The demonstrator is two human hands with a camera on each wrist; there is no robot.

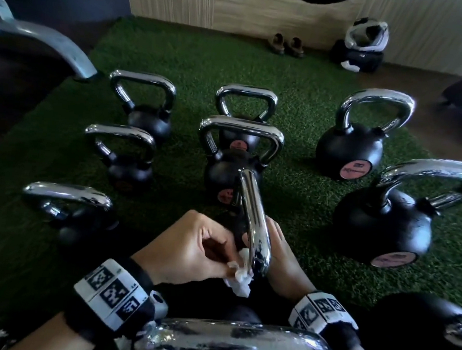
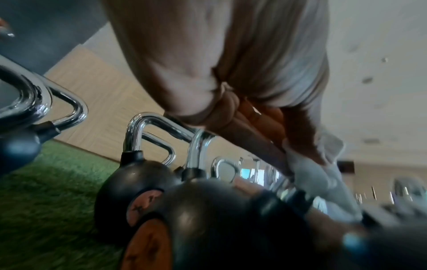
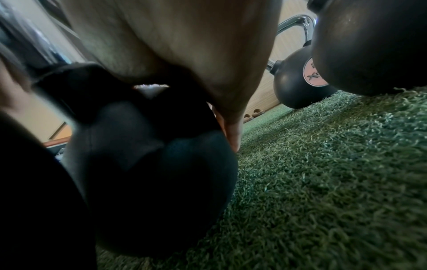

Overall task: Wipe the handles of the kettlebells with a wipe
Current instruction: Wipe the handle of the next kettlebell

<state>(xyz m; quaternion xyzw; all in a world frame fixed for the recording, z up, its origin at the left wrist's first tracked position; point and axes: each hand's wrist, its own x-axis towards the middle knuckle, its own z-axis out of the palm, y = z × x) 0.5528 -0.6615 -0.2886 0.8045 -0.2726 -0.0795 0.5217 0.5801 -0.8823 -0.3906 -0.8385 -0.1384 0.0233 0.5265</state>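
A mat of green artificial turf point(image 1: 301, 78) covers the floor in front of a pale wood-panelled wall point(image 1: 237, 4). Black kettlebells with shiny chrome handles stand upright on the turf in rough columns. At the far left, a grey curved metal frame point(image 1: 55, 42) rises from the floor. Next come three small kettlebells point(image 1: 118, 152) in a column running away from the viewer.

In the centre, the nearest kettlebell handle point(image 1: 253, 226) points toward the viewer, its black body mostly hidden below. The left hand point(image 1: 191, 249), fingers curled, pinches a crumpled white wipe point(image 1: 239, 277) against the near end of this handle. The right hand point(image 1: 282, 250) lies just beside the handle on its right and touches it; whether its fingers curl round the chrome cannot be told. Both wrists wear bands with black and white square markers. Behind the handle stand two more kettlebells point(image 1: 240, 148), one behind the other.

To the right stand two larger kettlebells point(image 1: 381, 219) with pink round labels. Against the far wall sit a pair of brown shoes point(image 1: 285, 43) and a dark bag with a white helmet point(image 1: 368, 33) on top.
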